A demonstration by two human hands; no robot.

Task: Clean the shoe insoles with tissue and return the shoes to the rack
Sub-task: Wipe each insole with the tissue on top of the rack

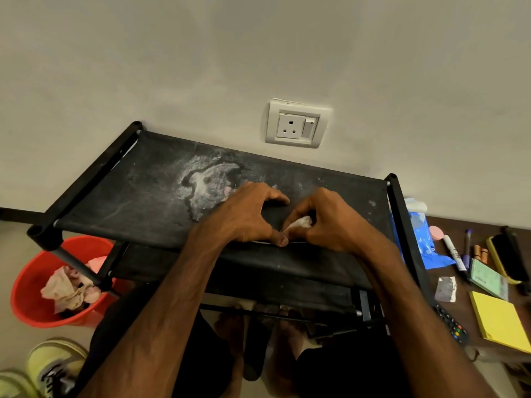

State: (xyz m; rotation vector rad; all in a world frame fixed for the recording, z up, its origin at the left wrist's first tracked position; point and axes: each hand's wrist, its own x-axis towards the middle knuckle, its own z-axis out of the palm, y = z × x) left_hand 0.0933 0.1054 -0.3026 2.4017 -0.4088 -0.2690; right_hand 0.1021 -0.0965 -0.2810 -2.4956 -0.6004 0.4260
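- The left hand arches over a black flat insole in the middle of the frame. Its fingers curl on the far edge and its thumb presses the near edge, I think to stop the piece from sliding while it is wiped.
- The right hand pinches a small crumpled white tissue with bent fingers and pushes it down on the insole, just beside the left thumb.
- The insole is dark on a dark shelf, so I cannot tell its full outline; only a thin pale edge shows at the near side.
- It lies on the top shelf of a black fabric shoe rack with a tube frame, which serves here as a work table. The fabric has a large whitish dusty stain left of the hands.
- At the lower left a red plastic bucket holds crumpled used tissues, close enough for throwing.
- Yellow-green sneakers wait on the floor in the bottom left corner, not yet on the rack.
- Behind is a plain grey wall with a white socket; at the right a brown table carries a yellow note pad.
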